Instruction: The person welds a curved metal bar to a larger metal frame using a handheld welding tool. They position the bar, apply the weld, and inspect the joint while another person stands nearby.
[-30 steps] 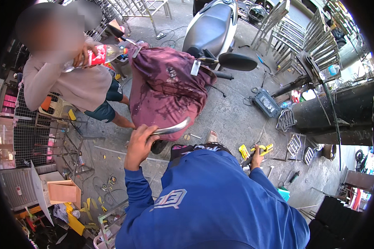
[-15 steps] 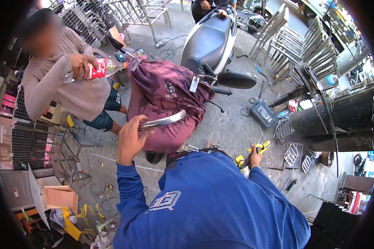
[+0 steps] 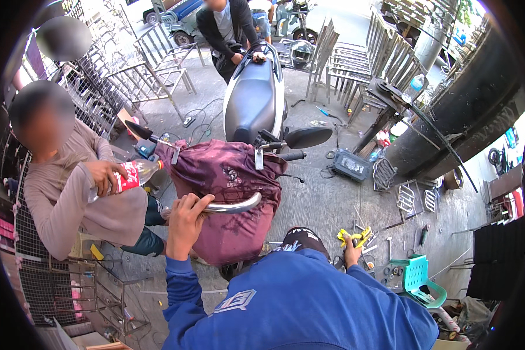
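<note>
My left hand [image 3: 186, 224] has its fingers closed on one end of a curved shiny metal tube [image 3: 239, 204]. The tube is held over a damp maroon cloth [image 3: 216, 236] that drapes the front of a scooter [image 3: 252, 96]. Lower right, my right hand [image 3: 352, 252] grips a yellow tool [image 3: 363, 237] that looks like a welding electrode holder; its jaws are too small to make out clearly. At the left a co-worker's hand [image 3: 102, 177] holds a clear bottle with a red label [image 3: 133, 176], tilted toward the cloth.
Another person [image 3: 223, 35] stands behind the scooter, hands at its tail. A black mirror [image 3: 309, 137] juts out right. Metal chair frames [image 3: 356, 64], a grey case [image 3: 350, 165], a dark post [image 3: 449, 116] and a green plastic stool [image 3: 417, 280] stand to the right. Cables [image 3: 207, 119] lie on the floor.
The view has shifted, showing more of the person behind the scooter and the green stool. My left hand has brought the tube nearer and rightward over the cloth, lying more level.
</note>
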The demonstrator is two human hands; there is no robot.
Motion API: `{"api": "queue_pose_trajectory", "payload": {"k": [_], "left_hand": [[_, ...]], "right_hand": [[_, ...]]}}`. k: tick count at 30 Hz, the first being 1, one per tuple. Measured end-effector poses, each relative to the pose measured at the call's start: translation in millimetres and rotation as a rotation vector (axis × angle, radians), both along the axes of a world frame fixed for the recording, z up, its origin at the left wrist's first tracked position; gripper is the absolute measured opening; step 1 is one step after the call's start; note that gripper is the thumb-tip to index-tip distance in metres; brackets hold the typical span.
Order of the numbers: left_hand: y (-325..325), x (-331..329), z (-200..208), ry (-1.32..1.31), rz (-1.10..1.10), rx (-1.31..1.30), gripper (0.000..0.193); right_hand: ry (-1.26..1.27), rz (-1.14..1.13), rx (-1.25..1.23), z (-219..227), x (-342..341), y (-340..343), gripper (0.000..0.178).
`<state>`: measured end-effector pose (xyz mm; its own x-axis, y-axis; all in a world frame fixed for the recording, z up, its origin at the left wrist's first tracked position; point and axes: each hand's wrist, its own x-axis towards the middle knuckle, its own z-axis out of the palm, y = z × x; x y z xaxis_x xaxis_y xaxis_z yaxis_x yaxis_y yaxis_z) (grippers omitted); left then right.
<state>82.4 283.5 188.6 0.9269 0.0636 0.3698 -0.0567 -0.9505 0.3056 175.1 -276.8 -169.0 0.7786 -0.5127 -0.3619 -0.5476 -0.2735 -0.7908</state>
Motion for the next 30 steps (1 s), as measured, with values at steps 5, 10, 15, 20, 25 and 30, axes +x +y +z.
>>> {"api": "queue_pose_trajectory", "payload": {"k": [5, 10, 15, 20, 25, 30], "left_hand": [[-1.8, 2.9, 6.6, 0.022, 0.002, 0.054, 0.052], [-3.5, 15.2, 15.0, -0.028, 0.055, 0.063, 0.051], [-19.4, 39.1, 22.8, 0.012, 0.047, 0.039, 0.042], [-39.1, 62.3, 26.3, -0.003, 0.046, 0.096, 0.04], [-55.6, 75.2, 24.3, 0.011, 0.197, -0.102, 0.036], [-63.4, 72.6, 30.2, -0.064, 0.147, -0.15, 0.033]], "right_hand": [[0.18, -0.156, -0.081, 4.4, -46.9, -9.2, 0.101], [0.201, -0.172, -0.038, -3.9, -30.9, -25.5, 0.101], [0.168, -0.239, -0.105, -14.5, 16.3, -34.1, 0.103], [0.081, -0.12, 0.064, -22.4, 75.4, -41.2, 0.104], [0.056, -0.078, 0.09, -23.0, 127.9, -45.4, 0.114], [0.035, 0.016, 0.133, -33.2, 168.2, -64.5, 0.097]]}}
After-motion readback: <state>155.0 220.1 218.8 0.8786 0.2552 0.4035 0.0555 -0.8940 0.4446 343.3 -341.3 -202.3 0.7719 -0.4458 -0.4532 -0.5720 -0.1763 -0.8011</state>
